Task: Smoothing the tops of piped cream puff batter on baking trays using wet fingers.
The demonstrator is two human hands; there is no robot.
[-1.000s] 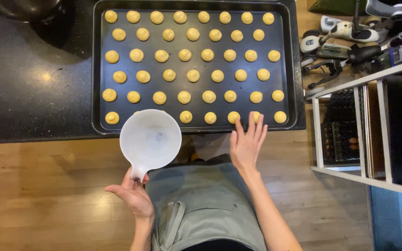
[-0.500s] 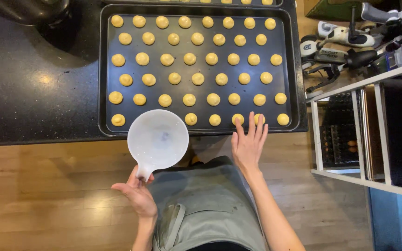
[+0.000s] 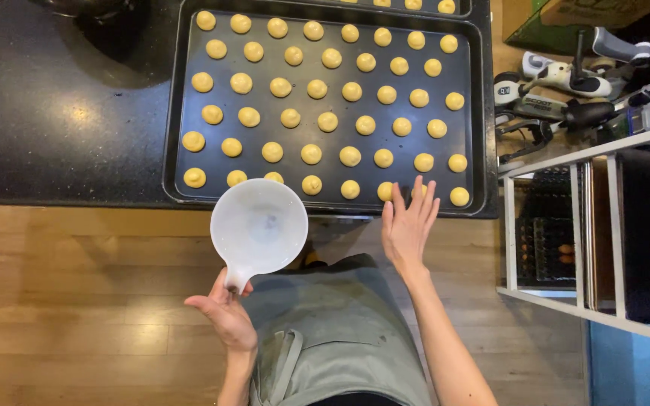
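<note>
Dark baking tray (image 3: 178, 113) of dough balls on the black surface (image 3: 54, 128), 2 hands at its near edge.

The tray fills the upper centre; the right hand (image 3: 408, 225), open and flat, overlaps its lower-right rim. The left hand (image 3: 227, 316) grips the white bowl's (image 3: 259, 225) handle, lower centre, just below the tray. Scooters (image 3: 566, 90) lie upper right.

There are 2 dark baking trays (image 3: 483, 113), 46 dough balls (image 3: 327, 121) on the nearer tray and 1 white handled bowl (image 3: 259, 225).
</note>
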